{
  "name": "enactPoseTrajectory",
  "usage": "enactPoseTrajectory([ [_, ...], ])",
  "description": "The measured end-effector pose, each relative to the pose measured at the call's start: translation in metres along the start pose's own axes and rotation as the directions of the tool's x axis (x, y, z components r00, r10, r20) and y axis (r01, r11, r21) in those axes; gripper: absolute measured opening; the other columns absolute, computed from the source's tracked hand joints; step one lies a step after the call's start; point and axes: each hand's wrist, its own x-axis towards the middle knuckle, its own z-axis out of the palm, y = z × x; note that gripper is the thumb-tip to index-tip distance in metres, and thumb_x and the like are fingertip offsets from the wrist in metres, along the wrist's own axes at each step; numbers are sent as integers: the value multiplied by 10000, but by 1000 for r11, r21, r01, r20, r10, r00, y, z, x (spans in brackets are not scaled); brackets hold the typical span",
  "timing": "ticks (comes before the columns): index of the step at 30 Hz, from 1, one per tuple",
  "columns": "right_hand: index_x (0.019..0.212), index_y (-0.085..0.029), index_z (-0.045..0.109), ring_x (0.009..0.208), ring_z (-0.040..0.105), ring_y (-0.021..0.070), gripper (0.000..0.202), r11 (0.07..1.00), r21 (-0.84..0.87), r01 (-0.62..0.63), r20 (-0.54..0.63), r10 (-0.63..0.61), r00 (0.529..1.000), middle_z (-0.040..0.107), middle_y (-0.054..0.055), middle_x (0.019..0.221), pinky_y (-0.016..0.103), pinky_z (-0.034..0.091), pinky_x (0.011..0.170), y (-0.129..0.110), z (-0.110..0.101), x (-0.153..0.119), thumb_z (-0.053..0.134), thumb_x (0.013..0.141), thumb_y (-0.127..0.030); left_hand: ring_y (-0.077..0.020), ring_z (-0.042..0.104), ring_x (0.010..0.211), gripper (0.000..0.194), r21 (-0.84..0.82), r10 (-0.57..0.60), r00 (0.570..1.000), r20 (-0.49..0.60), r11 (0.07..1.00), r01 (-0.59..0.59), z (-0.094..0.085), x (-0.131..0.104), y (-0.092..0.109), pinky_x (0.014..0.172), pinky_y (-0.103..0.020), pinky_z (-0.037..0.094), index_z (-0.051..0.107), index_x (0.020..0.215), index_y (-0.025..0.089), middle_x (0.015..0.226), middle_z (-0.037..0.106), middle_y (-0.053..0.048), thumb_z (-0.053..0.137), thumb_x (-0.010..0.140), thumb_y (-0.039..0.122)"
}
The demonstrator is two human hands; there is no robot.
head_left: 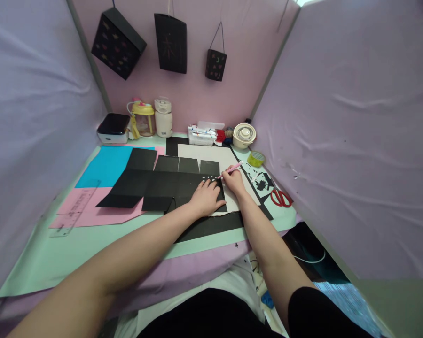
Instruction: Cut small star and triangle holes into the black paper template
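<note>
A large sheet of black card (pixel 162 185), cut into a flat box shape with flaps, lies unfolded across the desk. Small white-showing cut-outs (pixel 208 179) dot its right part. My left hand (pixel 206 197) rests flat on the card just below them, fingers spread. Between the fingers of my right hand (pixel 233 180) is a slim pink craft knife (pixel 234 167), its lower end at the card by the cut-outs; the tip is too small to make out. Under the card's right side is a pale board (pixel 229 155).
Red-handled scissors (pixel 281 198), black paper scraps (pixel 262 184) and yellow-green tape (pixel 255 158) are on the right. Left are blue paper (pixel 104 164), pink paper (pixel 109 218) and a clear ruler (pixel 75 211). Bottles (pixel 163 119) and a pen box (pixel 201 136) stand behind; black lanterns (pixel 171 44) hang above.
</note>
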Motion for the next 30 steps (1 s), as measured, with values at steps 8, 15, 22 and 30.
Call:
enactPoseTrajectory([
  [8, 644, -202, 507, 547, 520, 143, 98, 1000, -3, 5, 6, -5, 1000, 557, -32, 557, 252, 408, 578, 1, 0, 1, 532, 718, -259, -363, 415, 1320, 511, -6, -2, 1000, 1, 1000, 2, -1, -1, 1, 1109, -502, 297, 618, 1160, 131, 1386, 524, -157, 513, 903, 560],
  [15, 635, -205, 499, 557, 524, 145, 103, 1000, 1, 4, -3, -4, 1000, 555, -32, 566, 257, 415, 596, 1, 0, 1, 532, 711, -266, -361, 409, 1329, 504, -7, -7, 1000, 4, 1000, 7, -1, 0, 0, 1113, -504, 295, 620, 1159, 140, 1390, 522, -153, 519, 900, 560],
  [22, 641, -206, 489, 543, 520, 136, 119, 999, 36, -18, 4, 18, 1000, 550, -37, 558, 250, 419, 586, -4, -2, -2, 526, 725, -281, -365, 410, 1325, 505, -16, -2, 1000, -3, 1000, 2, -2, -1, 1, 1112, -506, 299, 618, 1167, 131, 1392, 523, -157, 517, 905, 551],
  [30, 657, -205, 506, 524, 518, 143, 154, 996, 90, -29, 18, 27, 999, 565, -31, 558, 263, 415, 570, -2, 0, -3, 564, 748, -315, -343, 442, 1296, 515, -9, 3, 1000, -19, 1000, -3, -7, -4, 2, 1092, -482, 325, 624, 1151, 132, 1338, 560, -155, 524, 896, 568],
])
